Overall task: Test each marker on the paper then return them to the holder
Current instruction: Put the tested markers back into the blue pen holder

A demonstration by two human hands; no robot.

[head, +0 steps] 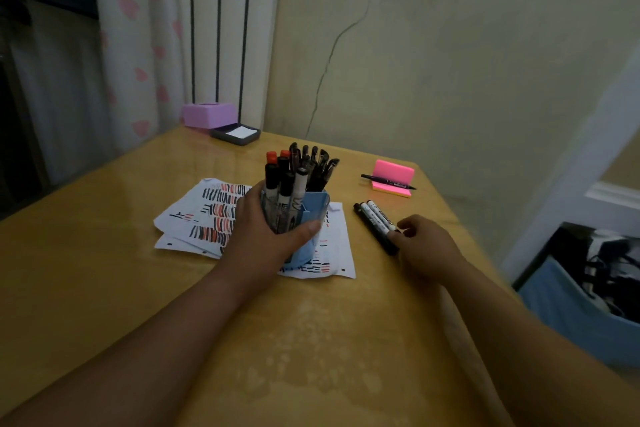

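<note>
A blue holder (313,215) packed with several black and red-capped markers (294,173) stands on sheets of paper (204,215) covered in black and red test strokes. My left hand (266,229) grips the holder around its front, thumb across it. Three loose markers (375,224) lie side by side on the table to the right of the paper. My right hand (424,243) rests at their near ends, its fingertips curled onto them; whether it has lifted them I cannot tell.
A pink sticky-note pad (394,177) with a black pen (388,181) across it sits at the back right. A purple box (209,114) and a dark tray (235,134) stand at the far edge. The table's right edge (464,305) drops toward a blue bin (581,305).
</note>
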